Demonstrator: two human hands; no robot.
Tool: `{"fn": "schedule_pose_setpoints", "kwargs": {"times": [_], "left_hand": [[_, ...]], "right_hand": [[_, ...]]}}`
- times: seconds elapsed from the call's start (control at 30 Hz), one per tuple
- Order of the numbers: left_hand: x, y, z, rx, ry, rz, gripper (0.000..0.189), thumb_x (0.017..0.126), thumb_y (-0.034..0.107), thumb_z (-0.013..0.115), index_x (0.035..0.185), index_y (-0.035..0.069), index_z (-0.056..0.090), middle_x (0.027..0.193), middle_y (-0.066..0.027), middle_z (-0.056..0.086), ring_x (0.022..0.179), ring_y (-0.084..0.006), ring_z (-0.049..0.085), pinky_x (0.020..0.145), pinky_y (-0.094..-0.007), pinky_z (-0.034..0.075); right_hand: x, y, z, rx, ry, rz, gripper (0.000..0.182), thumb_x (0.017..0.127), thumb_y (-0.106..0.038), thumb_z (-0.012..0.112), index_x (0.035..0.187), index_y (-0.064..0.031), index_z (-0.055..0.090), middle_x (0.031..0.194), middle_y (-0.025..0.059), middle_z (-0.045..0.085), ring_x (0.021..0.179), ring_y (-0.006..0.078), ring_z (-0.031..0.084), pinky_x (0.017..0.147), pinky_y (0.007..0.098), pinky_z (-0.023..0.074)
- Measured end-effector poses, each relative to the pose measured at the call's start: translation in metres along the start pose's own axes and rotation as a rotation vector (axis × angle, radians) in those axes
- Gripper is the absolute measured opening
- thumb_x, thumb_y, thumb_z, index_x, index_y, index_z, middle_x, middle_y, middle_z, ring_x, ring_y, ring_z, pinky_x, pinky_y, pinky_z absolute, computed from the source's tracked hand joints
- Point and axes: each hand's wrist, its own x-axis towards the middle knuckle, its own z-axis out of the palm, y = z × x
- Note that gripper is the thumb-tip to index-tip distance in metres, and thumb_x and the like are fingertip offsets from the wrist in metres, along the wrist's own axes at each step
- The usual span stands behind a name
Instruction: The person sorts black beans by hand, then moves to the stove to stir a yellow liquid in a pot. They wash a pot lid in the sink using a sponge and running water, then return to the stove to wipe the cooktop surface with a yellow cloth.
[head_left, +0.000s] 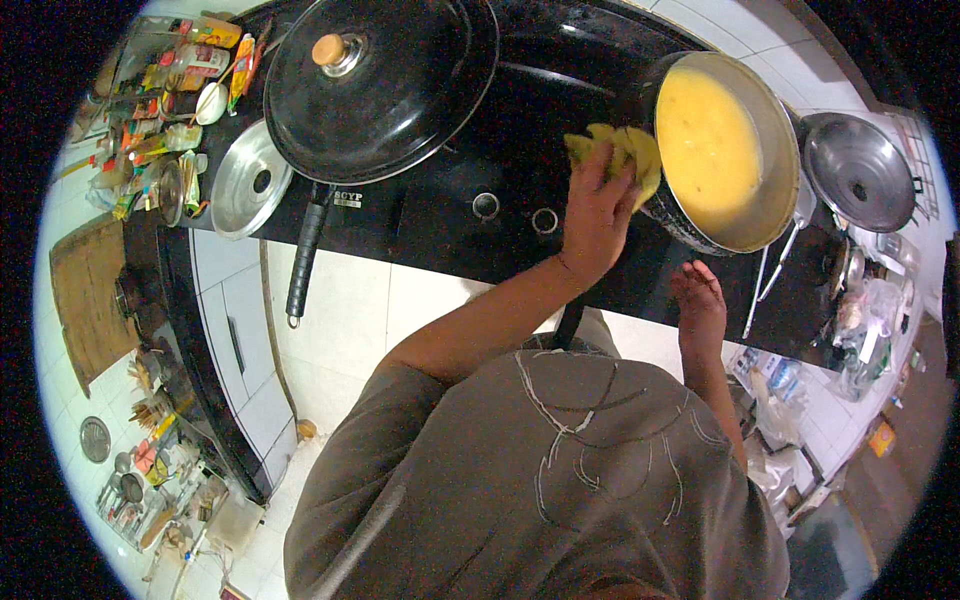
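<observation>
My left hand (600, 210) is closed around a crumpled yellow cloth (615, 146). The cloth lies against the left side of a deep pot (776, 172) with a dark, speckled outer wall. Yellow liquid (709, 139) fills part of the pot. Below the pot's near side, my right hand (701, 296) is held with fingers loosely bent, and nothing shows in it. Under both hands is a black glossy cooktop (442, 217) with two round knobs (486, 205) near its front.
A large wok with a black domed lid (405, 97) stands left, its handle (306, 262) jutting past the front edge. Beside it lies a metal lid (251, 180). To the right are a spatula (784, 247), a dark metal pan (859, 172) and plastic bags (870, 337). Bottles and packets (195, 60) crowd the far left.
</observation>
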Motion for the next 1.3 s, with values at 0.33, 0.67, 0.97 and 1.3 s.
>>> {"fn": "schedule_pose_setpoints", "kwargs": {"times": [0.33, 0.67, 0.97, 1.3], "left_hand": [[0.03, 0.006, 0.013, 0.003, 0.147, -0.097, 0.026, 0.086, 0.011, 0.048, 0.107, -0.003, 0.053, 0.116, -0.0247, 0.045, 0.095, -0.0382, 0.047, 0.083, -0.0438, 0.04], [0.025, 0.015, 0.027, 0.101, 0.156, -0.15, 0.034, 0.091, 0.012, 0.041, 0.116, -0.01, 0.042, 0.12, -0.0298, 0.038, 0.105, -0.0427, 0.043, 0.092, -0.0433, 0.036], [-0.067, 0.053, 0.062, -0.213, -0.001, -0.382, 0.047, 0.092, 0.007, 0.038, 0.13, -0.009, 0.017, 0.135, -0.0351, 0.01, 0.123, -0.0502, 0.021, 0.102, -0.0441, 0.026], [-0.039, 0.001, 0.06, -0.647, 0.018, -0.478, 0.028, 0.09, 0.012, 0.039, 0.117, 0.007, 0.041, 0.101, -0.0044, 0.05, 0.086, -0.0177, 0.045, 0.071, -0.0293, 0.04]], "right_hand": [[-0.003, 0.004, -0.021, 0.033, -0.033, 0.057, 0.027, 0.082, -0.002, 0.052, 0.109, -0.0021, 0.052, 0.104, 0.0098, 0.057, 0.092, 0.0223, 0.057, 0.085, 0.0333, 0.0442], [-0.009, 0.013, -0.046, -0.003, -0.054, 0.05, 0.024, 0.081, -0.003, 0.053, 0.105, -0.0029, 0.053, 0.102, 0.0085, 0.058, 0.091, 0.0199, 0.057, 0.084, 0.0323, 0.0447], [-0.015, -0.003, -0.052, 0.041, -0.057, 0.061, 0.025, 0.079, -0.002, 0.051, 0.104, -0.0028, 0.054, 0.099, 0.009, 0.057, 0.091, 0.0186, 0.055, 0.085, 0.032, 0.0434], [-0.006, -0.005, -0.085, 0.153, -0.059, 0.06, 0.024, 0.08, -0.004, 0.053, 0.103, -0.0024, 0.054, 0.096, 0.009, 0.058, 0.082, 0.0196, 0.058, 0.081, 0.0323, 0.0441]]}}
